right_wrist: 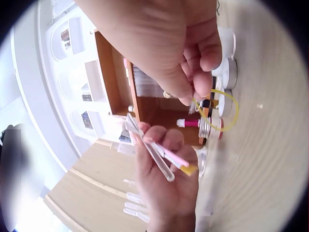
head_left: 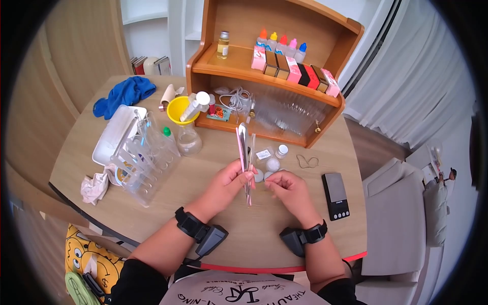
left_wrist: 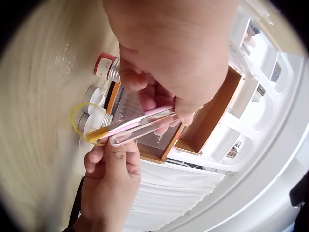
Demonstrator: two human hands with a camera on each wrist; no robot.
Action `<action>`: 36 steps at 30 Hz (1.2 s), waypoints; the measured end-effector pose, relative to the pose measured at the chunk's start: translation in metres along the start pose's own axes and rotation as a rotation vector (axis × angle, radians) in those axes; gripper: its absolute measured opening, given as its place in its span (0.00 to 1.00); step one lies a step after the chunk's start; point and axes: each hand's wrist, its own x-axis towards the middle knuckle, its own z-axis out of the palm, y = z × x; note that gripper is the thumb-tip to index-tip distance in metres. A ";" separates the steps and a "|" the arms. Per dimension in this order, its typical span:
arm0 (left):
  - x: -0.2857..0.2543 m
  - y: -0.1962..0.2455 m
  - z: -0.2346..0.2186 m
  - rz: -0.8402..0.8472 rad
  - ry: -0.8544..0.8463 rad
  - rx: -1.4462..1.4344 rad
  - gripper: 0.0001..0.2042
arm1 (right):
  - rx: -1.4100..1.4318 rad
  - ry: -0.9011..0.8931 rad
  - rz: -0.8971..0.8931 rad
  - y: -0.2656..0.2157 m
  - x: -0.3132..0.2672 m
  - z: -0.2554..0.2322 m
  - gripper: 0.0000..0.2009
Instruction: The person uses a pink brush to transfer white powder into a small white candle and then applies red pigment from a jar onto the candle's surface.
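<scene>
My left hand [head_left: 229,182] grips an upright bundle over the front middle of the table. In it are a pink-handled brush [right_wrist: 177,158] with yellow bristles, a clear rod [right_wrist: 162,166] and a silver spoon-like tool [head_left: 242,133] whose rounded end points up. Beside the bundle's lower end, my right hand [head_left: 291,190] pinches a thin yellow rubber band [right_wrist: 238,110] between thumb and fingertips. The band hangs as a loose loop, and in the left wrist view it overlaps the bristles. Small lidded jars [head_left: 273,164] stand just beyond both hands.
A clear test tube rack [head_left: 145,189] and a flask [head_left: 189,142] under a yellow funnel [head_left: 178,108] stand left. Behind is a wooden shelf [head_left: 223,61] with bottles and small boxes. A black scale [head_left: 335,195] and a brown cord [head_left: 307,163] lie right. A blue cloth [head_left: 124,96] lies back left.
</scene>
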 end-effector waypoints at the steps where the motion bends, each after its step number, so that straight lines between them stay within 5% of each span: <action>1: 0.000 -0.001 0.000 0.009 0.002 0.004 0.10 | -0.003 -0.002 -0.010 -0.004 0.003 0.004 0.05; 6: 0.000 -0.010 -0.006 0.052 0.163 -0.141 0.10 | 0.248 -0.081 -0.051 -0.020 0.032 0.020 0.07; 10: 0.000 -0.010 -0.004 0.154 0.127 -0.129 0.10 | 0.352 -0.028 -0.026 -0.038 0.067 0.036 0.07; 13: 0.002 -0.012 -0.009 0.154 0.133 -0.073 0.10 | 0.090 -0.068 -0.043 -0.040 0.081 0.043 0.09; 15: 0.007 -0.019 -0.013 0.120 0.172 -0.160 0.09 | -0.172 0.121 -0.308 -0.038 0.080 0.044 0.10; 16: 0.008 -0.020 -0.017 0.125 0.179 -0.163 0.09 | -0.182 0.150 -0.295 -0.047 0.073 0.045 0.10; 19: 0.013 -0.020 -0.029 0.035 0.283 0.034 0.09 | 0.190 0.094 -0.233 -0.038 0.071 0.046 0.11; 21: 0.014 -0.015 -0.038 -0.090 0.388 0.238 0.10 | 0.215 0.066 -0.244 -0.033 0.072 0.048 0.11; 26: 0.012 -0.014 -0.049 -0.082 0.472 0.493 0.10 | 0.334 -0.021 -0.215 -0.024 0.089 0.056 0.12; 29: 0.010 -0.011 -0.052 -0.095 0.479 0.740 0.11 | 0.212 -0.049 -0.220 -0.025 0.100 0.061 0.12; 31: 0.008 -0.007 -0.051 -0.095 0.508 0.840 0.13 | -0.396 -0.049 -0.357 -0.034 0.096 0.062 0.12; 34: 0.007 -0.006 -0.053 -0.144 0.506 0.943 0.14 | -0.479 0.098 -0.613 -0.052 0.083 0.062 0.11; 36: 0.009 -0.006 -0.054 -0.162 0.515 0.980 0.14 | -0.466 0.090 -0.565 -0.065 0.062 0.058 0.11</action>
